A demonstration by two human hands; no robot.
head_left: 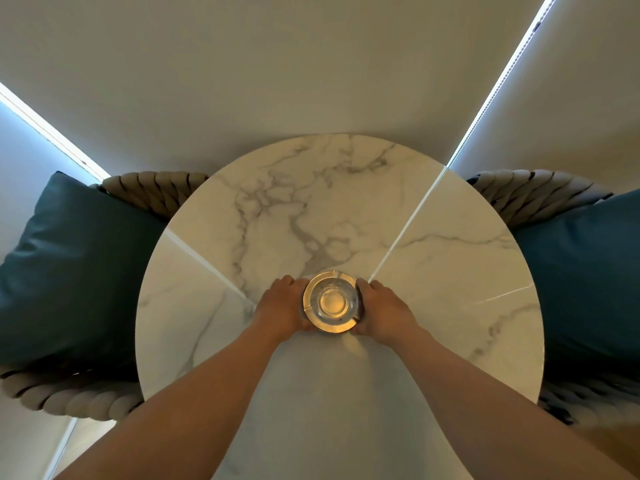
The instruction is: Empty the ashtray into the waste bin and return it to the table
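A round glass ashtray (330,302) with a gold-toned rim sits near the middle of a round white marble table (450,271). Its clear centre shows only a few dark specks. My left hand (282,308) grips the ashtray's left side and my right hand (384,311) grips its right side. Whether the ashtray rests on the table or is held just above it cannot be told. No waste bin is in view.
A woven grey chair with a dark teal cushion (69,271) stands at the table's left. A matching chair with a teal cushion (585,289) stands at the right. Blinds with bright light gaps hang behind the table.
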